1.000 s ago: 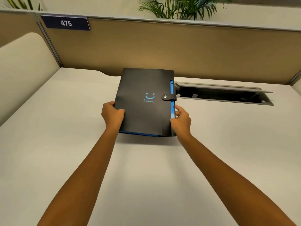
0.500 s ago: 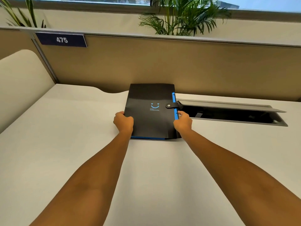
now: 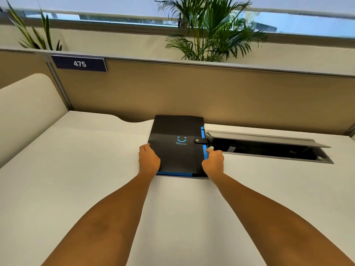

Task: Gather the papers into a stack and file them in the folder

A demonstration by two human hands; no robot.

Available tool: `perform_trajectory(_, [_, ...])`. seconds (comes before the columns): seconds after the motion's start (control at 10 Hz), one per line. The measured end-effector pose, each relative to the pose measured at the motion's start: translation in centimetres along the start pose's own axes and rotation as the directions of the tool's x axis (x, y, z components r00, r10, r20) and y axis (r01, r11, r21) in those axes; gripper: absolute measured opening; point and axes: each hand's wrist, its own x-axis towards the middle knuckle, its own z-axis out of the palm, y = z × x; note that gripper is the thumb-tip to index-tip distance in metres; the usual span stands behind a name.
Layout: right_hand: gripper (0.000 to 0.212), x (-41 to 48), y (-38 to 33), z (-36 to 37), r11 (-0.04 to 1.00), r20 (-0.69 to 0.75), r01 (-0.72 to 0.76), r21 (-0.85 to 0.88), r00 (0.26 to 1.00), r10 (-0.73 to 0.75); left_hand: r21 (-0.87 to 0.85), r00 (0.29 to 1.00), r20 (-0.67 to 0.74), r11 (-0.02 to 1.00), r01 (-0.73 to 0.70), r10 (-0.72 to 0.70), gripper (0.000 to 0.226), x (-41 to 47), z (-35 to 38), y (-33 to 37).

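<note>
A black folder (image 3: 178, 148) with blue edges and a blue smile logo lies flat on the white desk (image 3: 76, 179), near the back partition. Its snap strap is fastened on the right side. My left hand (image 3: 148, 162) grips the folder's left edge near the front corner. My right hand (image 3: 213, 163) grips its right blue edge, just below the strap. No loose papers are visible.
An open cable tray (image 3: 269, 148) with a raised grey lid is set into the desk right of the folder. A tan partition (image 3: 211, 93) with a "475" sign (image 3: 79, 63) closes the back. Plants stand behind it.
Both hands pushed the folder away from me toward the partition and set it down flat. The camera tilted up, showing more of the window and plants.
</note>
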Motion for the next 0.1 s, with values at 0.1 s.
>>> perform_trajectory(0.1, [0.052, -1.58, -0.1, -0.87, 0.981, -0.048, 0.15, -0.127, 0.986, -0.157, 0.02, 0.993, -0.061, 0.995, -0.096, 0.097, 0.046, -1.3, -0.3, 0.64])
